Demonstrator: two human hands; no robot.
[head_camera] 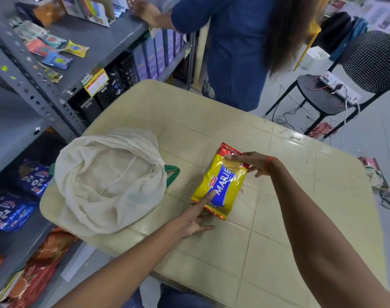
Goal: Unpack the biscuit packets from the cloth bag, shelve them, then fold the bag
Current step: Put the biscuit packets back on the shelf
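Observation:
A yellow and blue Marie biscuit packet [222,183] is held just above the beige table [300,218], right of centre. My right hand [254,164] grips its far red end, thumb on top. My left hand [197,216] holds the near end, index finger lying on the blue label. The white cloth bag [109,181] slumps open at the table's left edge, a green handle [173,174] sticking out on its right side. Its inside shows only cloth.
A grey metal shelf rack [45,94] stands on the left with blue biscuit packets [16,203] and orange packets [40,270] on lower shelves. Another person in blue [236,52] stands beyond the table. A black chair [336,94] with a power strip is at the right.

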